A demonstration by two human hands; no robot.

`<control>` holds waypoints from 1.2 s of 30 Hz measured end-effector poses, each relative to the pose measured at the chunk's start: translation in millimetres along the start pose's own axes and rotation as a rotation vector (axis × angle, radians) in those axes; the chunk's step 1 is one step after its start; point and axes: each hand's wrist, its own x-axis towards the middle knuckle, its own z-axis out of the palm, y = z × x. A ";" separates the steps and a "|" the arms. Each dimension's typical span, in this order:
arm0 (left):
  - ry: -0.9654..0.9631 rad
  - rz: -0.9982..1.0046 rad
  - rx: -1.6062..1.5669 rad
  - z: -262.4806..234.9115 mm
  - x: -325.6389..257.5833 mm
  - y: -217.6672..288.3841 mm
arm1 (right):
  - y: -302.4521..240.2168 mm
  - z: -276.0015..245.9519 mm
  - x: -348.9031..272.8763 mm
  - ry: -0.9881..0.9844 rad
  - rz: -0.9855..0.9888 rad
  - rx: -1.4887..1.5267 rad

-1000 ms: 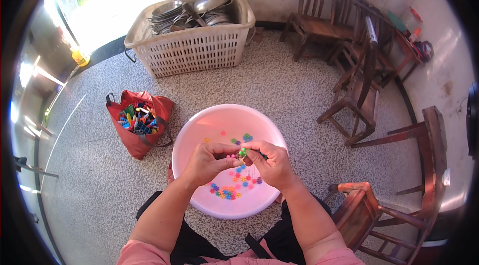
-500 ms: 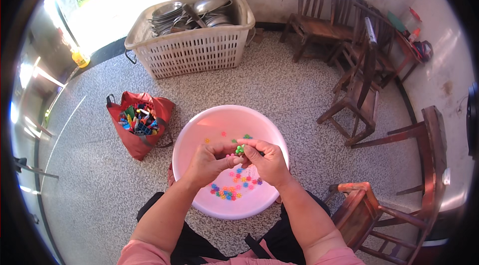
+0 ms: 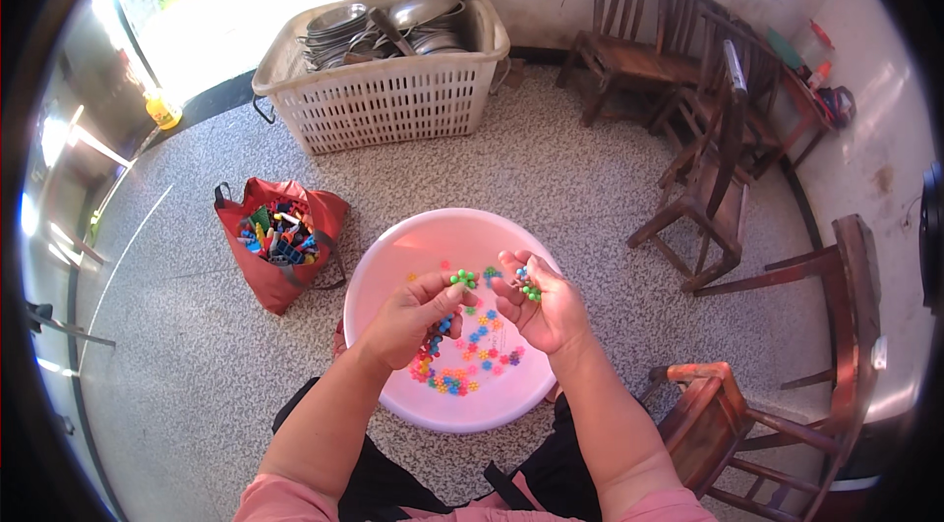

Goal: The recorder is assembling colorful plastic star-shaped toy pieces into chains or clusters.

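Over a pink plastic basin point(image 3: 369, 271), my left hand point(image 3: 401, 323) pinches a green flower-shaped plastic piece point(image 3: 463, 278) between thumb and fingertips. Under its fingers shows a multicoloured cluster of like pieces point(image 3: 434, 335); whether that hand also holds them I cannot tell. My right hand point(image 3: 553, 311) is turned palm inward with loosely curled fingers, cradling several small pieces point(image 3: 531, 291), green and blue among them. More flower-shaped pieces point(image 3: 450, 384) in yellow, blue, pink and other colours lie scattered on the basin's bottom. The two hands are apart.
A red bag point(image 3: 270, 271) full of small coloured toy parts stands left of the basin. Beyond it is a white slatted crate point(image 3: 388, 109) of metal pans and lids. Wooden chairs point(image 3: 703, 217) line the right side, one point(image 3: 703, 414) close to my right arm.
My hands were together over the basin and have moved apart. The right hand has shifted right and opened its palm, showing small pieces. The left still pinches a green piece.
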 end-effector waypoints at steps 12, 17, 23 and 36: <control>-0.050 -0.056 -0.025 -3.5 0.2 -3.0 | -0.3 -4.2 -0.4 -0.126 0.035 -0.110; -0.077 0.018 0.095 -2.2 1.0 -4.0 | -0.1 -14.8 1.4 -0.143 0.009 -0.105; -0.089 -0.001 0.070 0.2 0.1 -2.1 | -8.3 3.8 -13.7 0.025 0.066 -0.099; -0.026 0.065 0.121 -1.0 3.3 -5.5 | -3.2 -10.6 -8.1 -0.182 -0.098 -0.441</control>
